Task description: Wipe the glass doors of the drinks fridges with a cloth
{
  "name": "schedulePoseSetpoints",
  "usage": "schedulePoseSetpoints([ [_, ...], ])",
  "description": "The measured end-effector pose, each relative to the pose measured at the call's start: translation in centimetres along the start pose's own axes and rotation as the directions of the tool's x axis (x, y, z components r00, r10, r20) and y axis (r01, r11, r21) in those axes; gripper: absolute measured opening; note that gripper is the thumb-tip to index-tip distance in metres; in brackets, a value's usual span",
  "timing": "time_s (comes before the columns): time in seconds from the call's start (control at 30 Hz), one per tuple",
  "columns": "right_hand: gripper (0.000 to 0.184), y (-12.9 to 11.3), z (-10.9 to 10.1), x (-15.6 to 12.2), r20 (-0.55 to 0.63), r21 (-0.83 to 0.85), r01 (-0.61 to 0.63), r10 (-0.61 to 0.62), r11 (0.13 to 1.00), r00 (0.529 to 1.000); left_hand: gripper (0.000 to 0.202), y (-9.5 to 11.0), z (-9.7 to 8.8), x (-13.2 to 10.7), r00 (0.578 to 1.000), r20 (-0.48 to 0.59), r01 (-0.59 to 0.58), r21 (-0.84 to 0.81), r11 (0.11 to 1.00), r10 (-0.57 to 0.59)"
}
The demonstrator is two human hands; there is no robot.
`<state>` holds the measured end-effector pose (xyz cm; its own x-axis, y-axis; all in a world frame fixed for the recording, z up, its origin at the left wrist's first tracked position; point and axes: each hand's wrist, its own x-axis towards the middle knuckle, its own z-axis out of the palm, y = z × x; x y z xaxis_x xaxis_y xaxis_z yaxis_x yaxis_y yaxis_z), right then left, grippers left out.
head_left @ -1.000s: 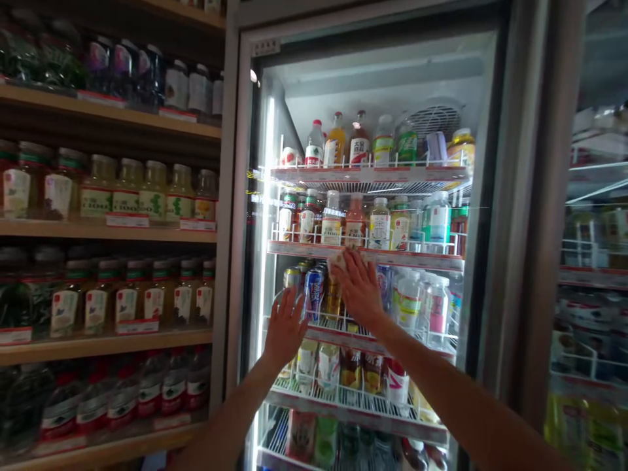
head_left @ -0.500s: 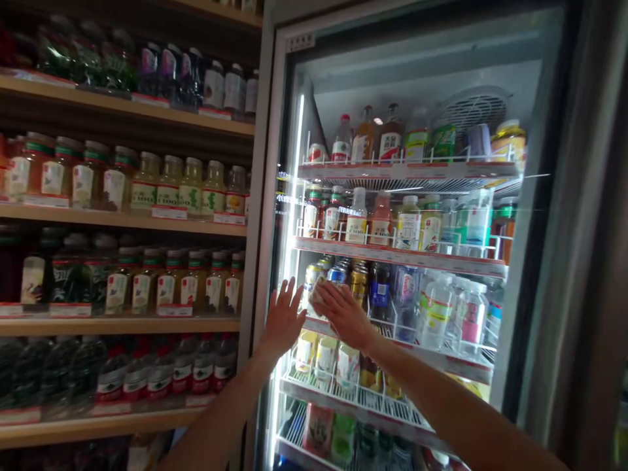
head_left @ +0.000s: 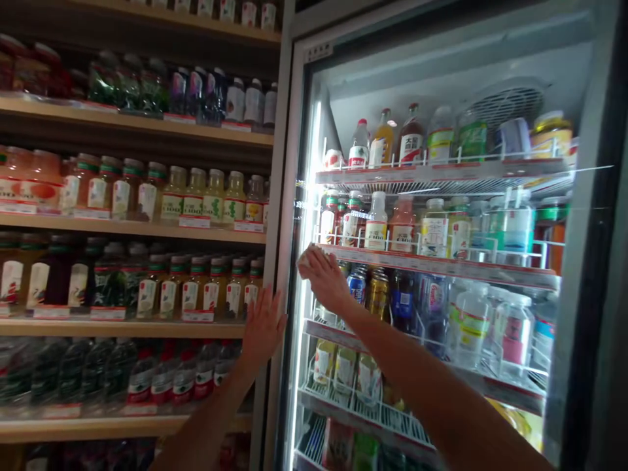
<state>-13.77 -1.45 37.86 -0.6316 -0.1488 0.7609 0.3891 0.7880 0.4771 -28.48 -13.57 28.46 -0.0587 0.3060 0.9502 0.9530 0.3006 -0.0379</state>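
While the upper fingers of the right hand [head_left: 328, 281] are laid over it, a pale crumpled cloth [head_left: 305, 263] shows past the fingertips, at the left side of the fridge's glass door [head_left: 417, 72]. It is bunched, and with most of it covered by the hand, I cannot tell its long axis; the visible part sticks out toward the upper left, the same way the fingers point. It sits in front of the left end of the second shelf edge [head_left: 432, 265], beside the bright light strip [head_left: 317, 118], with blue cans [head_left: 356, 286] and gold cans [head_left: 378, 294] behind the glass to the right of the hand.

The right hand is fairly flat, back toward the camera, fingers together and slightly bent over the cloth. Its forearm slants up and leftward from the lower right corner, across the door.

The left hand [head_left: 263, 330] is raised and open, fingers spread and pointing up, and holds nothing that shows. It is near the metal post [head_left: 285, 131], overlapping the end of a wooden shelf [head_left: 122, 327] of bottles [head_left: 191, 292]; whether it touches either I cannot tell. Its forearm rises from the bottom, leaning right.
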Motion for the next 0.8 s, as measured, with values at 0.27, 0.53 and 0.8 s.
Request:
schedulePoseSetpoints([
  [0.27,0.042,-2.4,0.7,-5.0,0.138,0.061,0.272,-0.278,0.96,0.951,0.05,-0.3,-0.9,0.3,1.0,0.014,0.022,0.002,1.0,-0.022],
  [0.53,0.049,3.1,-5.3,-6.8,0.035,-0.107,0.015,-0.011,0.994,0.999,0.05,3.1,-0.6,3.0,1.0,0.01,-0.027,-0.068,0.997,0.027],
  [0.8,0.05,6.6,-9.6,-12.0,-0.054,-0.239,-0.208,0.2,0.949,0.978,0.049,7.5,0.0,6.1,0.996,-0.027,-0.091,-0.171,0.981,0.088],
])
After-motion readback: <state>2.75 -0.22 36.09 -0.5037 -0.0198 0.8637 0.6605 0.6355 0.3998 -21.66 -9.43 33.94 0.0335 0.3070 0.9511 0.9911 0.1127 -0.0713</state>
